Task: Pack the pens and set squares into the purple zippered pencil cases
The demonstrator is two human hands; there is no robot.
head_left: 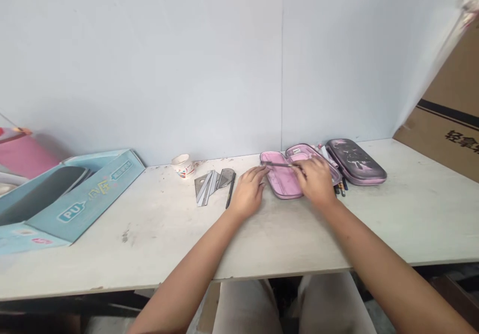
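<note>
On the scuffed white tabletop (149,244) lies an open, padded pink pencil case (281,182), its two rounded halves splayed apart. The left hand (249,192) rests spread, fingertips at the case's edge; the right hand (316,180) curls over the case, pinching a thin dark pen (280,164), slightly blurred.

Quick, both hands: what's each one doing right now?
Left hand: open, beside the pink pencil case.
Right hand: closed, apparently holding a slim dark pencil.
</note>
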